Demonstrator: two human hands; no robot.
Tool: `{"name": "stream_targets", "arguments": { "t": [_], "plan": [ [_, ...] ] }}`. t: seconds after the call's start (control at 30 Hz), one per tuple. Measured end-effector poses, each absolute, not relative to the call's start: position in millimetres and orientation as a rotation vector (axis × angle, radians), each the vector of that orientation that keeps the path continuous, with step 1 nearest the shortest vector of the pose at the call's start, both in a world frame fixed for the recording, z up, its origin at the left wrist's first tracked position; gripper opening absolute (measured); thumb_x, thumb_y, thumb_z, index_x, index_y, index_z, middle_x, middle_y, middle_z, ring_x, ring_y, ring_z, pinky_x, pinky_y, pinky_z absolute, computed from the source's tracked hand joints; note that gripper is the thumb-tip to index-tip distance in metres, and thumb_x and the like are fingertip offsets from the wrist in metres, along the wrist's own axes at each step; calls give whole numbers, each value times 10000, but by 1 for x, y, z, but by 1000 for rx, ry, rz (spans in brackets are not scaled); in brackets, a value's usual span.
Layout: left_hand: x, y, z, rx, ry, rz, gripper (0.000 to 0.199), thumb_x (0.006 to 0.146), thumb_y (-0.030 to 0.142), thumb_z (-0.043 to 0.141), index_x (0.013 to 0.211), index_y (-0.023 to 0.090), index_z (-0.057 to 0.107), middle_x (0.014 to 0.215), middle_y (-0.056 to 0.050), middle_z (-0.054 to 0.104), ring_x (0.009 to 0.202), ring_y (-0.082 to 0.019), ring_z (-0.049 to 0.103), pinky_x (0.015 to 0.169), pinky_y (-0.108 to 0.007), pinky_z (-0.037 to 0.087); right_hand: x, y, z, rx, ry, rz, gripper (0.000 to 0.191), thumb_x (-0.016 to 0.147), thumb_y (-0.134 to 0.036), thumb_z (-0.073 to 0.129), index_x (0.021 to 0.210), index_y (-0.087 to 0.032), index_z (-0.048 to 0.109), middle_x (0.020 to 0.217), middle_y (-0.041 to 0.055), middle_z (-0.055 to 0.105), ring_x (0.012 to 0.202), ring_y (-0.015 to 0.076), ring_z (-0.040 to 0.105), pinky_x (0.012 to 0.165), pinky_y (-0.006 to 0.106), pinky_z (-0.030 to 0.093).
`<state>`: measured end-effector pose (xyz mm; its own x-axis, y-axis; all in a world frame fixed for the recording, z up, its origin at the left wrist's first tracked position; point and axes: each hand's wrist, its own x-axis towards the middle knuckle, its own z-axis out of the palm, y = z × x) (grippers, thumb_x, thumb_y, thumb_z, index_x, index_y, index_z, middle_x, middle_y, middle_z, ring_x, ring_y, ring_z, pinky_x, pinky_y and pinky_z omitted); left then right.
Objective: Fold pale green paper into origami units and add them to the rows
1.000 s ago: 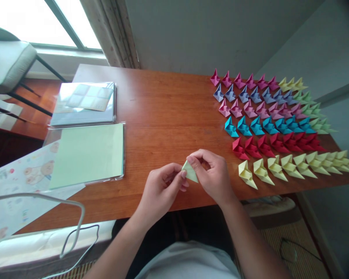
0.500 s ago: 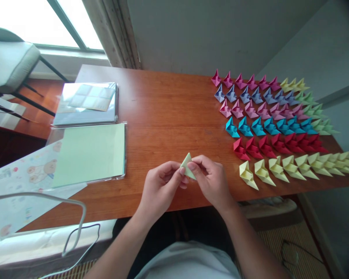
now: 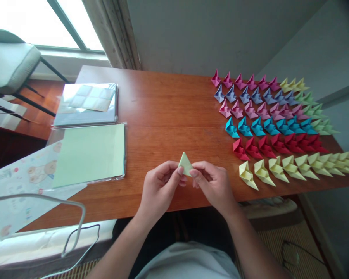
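A small folded triangle of pale green paper point(image 3: 185, 164) is held up above the table's front edge, its tip pointing away from me. My left hand point(image 3: 162, 184) pinches its lower left corner between thumb and fingers. On the other side, my right hand point(image 3: 211, 183) grips the lower right corner with thumb and index finger. The fingertips beneath the paper are partly hidden. To the right stand rows of folded paper pieces, among them pale yellow ones point(image 3: 276, 169), red ones point(image 3: 252, 148) and blue ones point(image 3: 244, 126).
On the brown wooden table point(image 3: 163, 108), a packet of light green paper point(image 3: 90, 155) lies at the left, below a glossy packet point(image 3: 84, 114). A printed sheet point(image 3: 26, 182) and a white cable point(image 3: 61, 200) are at the lower left. A chair point(image 3: 11, 66) stands beyond.
The green triangle has turned slightly and shifted left, showing more of its face. My right hand's thumb and index finger have moved from over the paper to its right corner.
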<state>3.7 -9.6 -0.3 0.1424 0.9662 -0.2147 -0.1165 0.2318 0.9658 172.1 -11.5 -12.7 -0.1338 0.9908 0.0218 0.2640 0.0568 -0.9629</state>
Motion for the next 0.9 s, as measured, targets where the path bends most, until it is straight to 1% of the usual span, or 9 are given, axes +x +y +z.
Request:
{"name": "stream_targets", "arguments": {
  "t": [0.07,0.17,0.33,0.43,0.53,0.6,0.67,0.77,0.9],
  "plan": [
    [4,-10,-1,1010,1129,1019,187,911,317,690,874,134,709,723,-19,734,618,-97,663,569,-160,507,172,-14,-13,-1321,-1546,1098,116,951,-308,646,940,-203,692,608,-47,626,526,87,585,541,188,451],
    [4,-11,-1,1022,1134,1012,191,911,317,689,863,133,705,716,-21,729,618,-103,662,565,-166,504,171,-16,-13,-1329,-1535,1090,129,965,-310,624,936,-200,687,567,-57,594,490,83,559,514,189,433],
    [5,-12,-2,1070,1147,1004,204,919,328,673,864,133,696,718,-24,719,623,-115,665,590,-188,525,173,-14,-10,-1323,-1493,1232,154,959,-336,625,920,-196,678,567,-52,608,478,96,577,487,195,443],
    [6,-12,-5,1143,1142,984,217,924,339,659,840,141,679,701,-23,702,622,-129,665,602,-211,535,176,-9,-6,-1331,-1559,1168,156,946,-334,639,887,-195,680,673,-21,665,591,115,627,558,213,469],
    [5,-13,-7,1265,1131,906,228,946,345,622,834,151,665,699,-22,685,618,-130,641,594,-220,517,174,-4,-2,-1340,-1597,1013,95,931,-288,652,910,-200,684,797,-5,699,703,123,639,645,225,482],
    [4,-14,-8,1324,1124,867,236,957,348,601,831,156,654,697,-20,673,614,-127,619,588,-222,502,171,-2,0,-1335,-1607,939,74,921,-244,654,865,-201,675,786,-11,691,701,120,619,664,232,477],
    [3,-14,-8,1334,1123,861,243,958,356,599,822,159,641,697,-19,665,615,-127,610,586,-223,492,167,-1,1,-1323,-1602,913,114,912,-216,655,800,-198,658,733,-18,664,664,115,585,647,238,461],
    [2,-14,-7,1288,1113,881,263,954,369,608,803,156,643,684,-16,657,614,-125,611,587,-220,489,165,-1,1,-1301,-1526,991,134,908,-236,667,780,-197,654,714,-15,652,653,121,579,625,245,459],
    [0,-13,-5,1154,1088,942,259,945,369,628,814,150,676,660,-9,648,609,-117,608,581,-203,490,168,-2,1,-1251,-1379,1237,146,943,-335,637,901,-206,692,811,7,701,719,145,646,647,249,515]
  ]
}}
